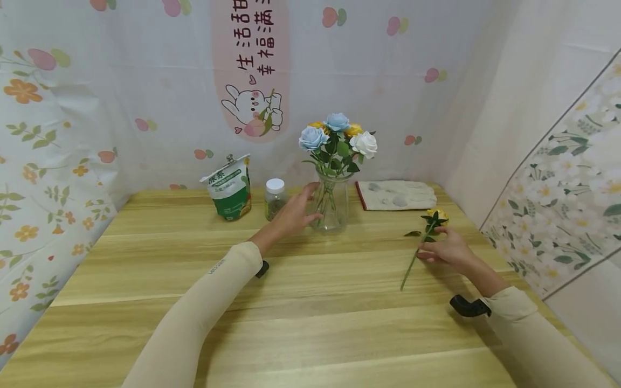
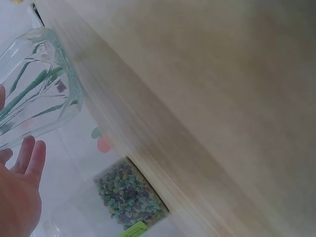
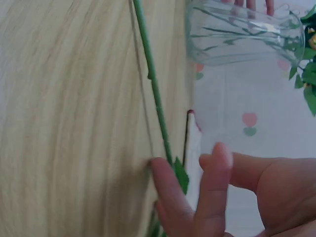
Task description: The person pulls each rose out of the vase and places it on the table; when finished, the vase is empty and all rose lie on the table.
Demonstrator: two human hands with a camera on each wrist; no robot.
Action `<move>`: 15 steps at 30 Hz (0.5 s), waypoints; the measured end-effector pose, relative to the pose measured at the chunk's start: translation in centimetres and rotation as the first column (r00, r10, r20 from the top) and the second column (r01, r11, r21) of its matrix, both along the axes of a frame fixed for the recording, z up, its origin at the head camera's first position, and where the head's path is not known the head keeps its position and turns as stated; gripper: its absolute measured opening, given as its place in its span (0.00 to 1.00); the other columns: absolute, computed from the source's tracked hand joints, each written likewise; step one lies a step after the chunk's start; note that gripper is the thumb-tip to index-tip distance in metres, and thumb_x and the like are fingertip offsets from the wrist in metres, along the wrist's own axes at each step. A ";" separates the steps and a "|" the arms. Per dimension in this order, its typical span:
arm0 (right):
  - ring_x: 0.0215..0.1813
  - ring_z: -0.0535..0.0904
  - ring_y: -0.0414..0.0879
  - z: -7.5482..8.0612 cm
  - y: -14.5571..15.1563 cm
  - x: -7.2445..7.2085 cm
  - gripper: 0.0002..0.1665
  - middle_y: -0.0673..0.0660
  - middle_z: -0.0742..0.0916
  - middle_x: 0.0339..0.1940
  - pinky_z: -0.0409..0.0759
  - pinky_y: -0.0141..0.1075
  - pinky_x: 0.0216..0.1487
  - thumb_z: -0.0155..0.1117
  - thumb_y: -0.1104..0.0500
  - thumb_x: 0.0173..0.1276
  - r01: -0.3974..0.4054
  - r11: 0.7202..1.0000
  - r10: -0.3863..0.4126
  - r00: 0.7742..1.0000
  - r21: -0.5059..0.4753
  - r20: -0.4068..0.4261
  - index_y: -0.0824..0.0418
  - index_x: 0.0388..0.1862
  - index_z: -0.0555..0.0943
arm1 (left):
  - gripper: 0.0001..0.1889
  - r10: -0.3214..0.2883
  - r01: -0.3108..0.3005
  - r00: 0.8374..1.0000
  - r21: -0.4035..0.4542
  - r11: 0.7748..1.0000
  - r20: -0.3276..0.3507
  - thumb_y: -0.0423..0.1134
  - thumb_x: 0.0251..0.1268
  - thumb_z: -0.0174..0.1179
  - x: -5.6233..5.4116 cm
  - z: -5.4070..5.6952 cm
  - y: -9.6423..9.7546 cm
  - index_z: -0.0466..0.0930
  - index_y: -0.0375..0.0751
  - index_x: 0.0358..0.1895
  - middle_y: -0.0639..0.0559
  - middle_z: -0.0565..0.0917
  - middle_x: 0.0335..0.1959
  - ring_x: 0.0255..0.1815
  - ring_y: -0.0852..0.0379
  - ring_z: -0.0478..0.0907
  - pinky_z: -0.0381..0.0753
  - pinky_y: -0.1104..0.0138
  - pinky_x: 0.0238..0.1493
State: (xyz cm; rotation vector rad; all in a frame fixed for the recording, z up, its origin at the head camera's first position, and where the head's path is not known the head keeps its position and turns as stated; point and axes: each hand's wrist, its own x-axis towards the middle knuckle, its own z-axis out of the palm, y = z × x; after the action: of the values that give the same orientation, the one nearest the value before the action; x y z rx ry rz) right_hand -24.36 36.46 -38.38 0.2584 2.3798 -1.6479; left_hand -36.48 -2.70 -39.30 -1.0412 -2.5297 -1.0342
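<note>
A clear glass vase point(image 1: 335, 210) stands upright near the back of the table, holding several artificial roses in light blue, yellow and white. Beside its left side is my left hand point(image 1: 293, 213), thumb and fingers spread apart; the left wrist view shows the same hand point(image 2: 22, 190) loosely extended close to the glass. At the right, a single yellow rose point(image 1: 440, 216) has its long green stem point(image 1: 411, 268) slanting toward the front. My right hand point(image 1: 448, 249) is over this stem. In the right wrist view a fingertip is by the stem point(image 3: 157, 106), with the thumb apart from it.
Left of the vase stand a white-capped jar point(image 1: 275, 200) of small coloured granules and a green-and-white pouch point(image 1: 230, 189). Folded whitish gloves point(image 1: 400, 195) lie at the back right. Patterned curtains point(image 1: 170, 97) hang behind the table.
</note>
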 end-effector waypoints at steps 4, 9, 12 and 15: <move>0.40 0.89 0.49 0.7 -0.4 0.3 0.47 0.82 0.72 0.61 0.85 0.37 0.32 0.59 0.61 0.74 -0.056 0.990 0.058 0.998 0.128 -0.012 0.75 0.77 0.42 | 0.43 -0.007 0.007 1.000 -0.012 1.000 -0.016 0.40 0.62 0.70 -0.1 0.0 -0.1 0.52 0.43 0.75 0.39 0.66 0.73 0.63 0.44 0.76 0.80 0.52 0.55; 0.38 0.89 0.52 1.4 -2.0 0.4 0.35 0.77 0.79 0.56 0.86 0.41 0.34 0.60 0.60 0.74 -0.087 0.970 0.107 0.991 0.225 -0.079 0.76 0.72 0.60 | 0.43 0.003 -0.003 1.000 -0.030 1.000 -0.023 0.41 0.62 0.70 0.1 0.0 -0.2 0.52 0.44 0.75 0.39 0.67 0.72 0.63 0.45 0.77 0.81 0.51 0.52; 0.37 0.89 0.55 1.8 -3.3 0.2 0.31 0.77 0.82 0.52 0.86 0.44 0.34 0.61 0.61 0.73 -0.100 0.962 0.136 0.982 0.255 -0.128 0.76 0.68 0.65 | 0.43 0.016 -0.017 1.000 -0.036 0.999 -0.019 0.42 0.63 0.69 0.1 0.1 -0.1 0.51 0.45 0.76 0.39 0.68 0.72 0.62 0.45 0.77 0.81 0.51 0.51; 0.38 0.88 0.58 2.2 -4.5 -0.1 0.29 0.76 0.82 0.52 0.86 0.46 0.33 0.61 0.61 0.72 -0.112 0.954 0.164 0.972 0.278 -0.169 0.75 0.66 0.68 | 0.43 0.025 -0.026 1.000 -0.040 0.999 -0.013 0.43 0.64 0.68 0.1 0.1 0.0 0.50 0.46 0.76 0.38 0.70 0.70 0.62 0.46 0.77 0.82 0.51 0.50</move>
State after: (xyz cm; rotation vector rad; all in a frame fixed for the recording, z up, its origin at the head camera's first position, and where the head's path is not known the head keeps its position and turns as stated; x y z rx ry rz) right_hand -24.50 31.94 -36.22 -0.0250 2.6949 -1.3419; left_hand -36.36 -2.72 -39.20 -1.0199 -2.5568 -0.9714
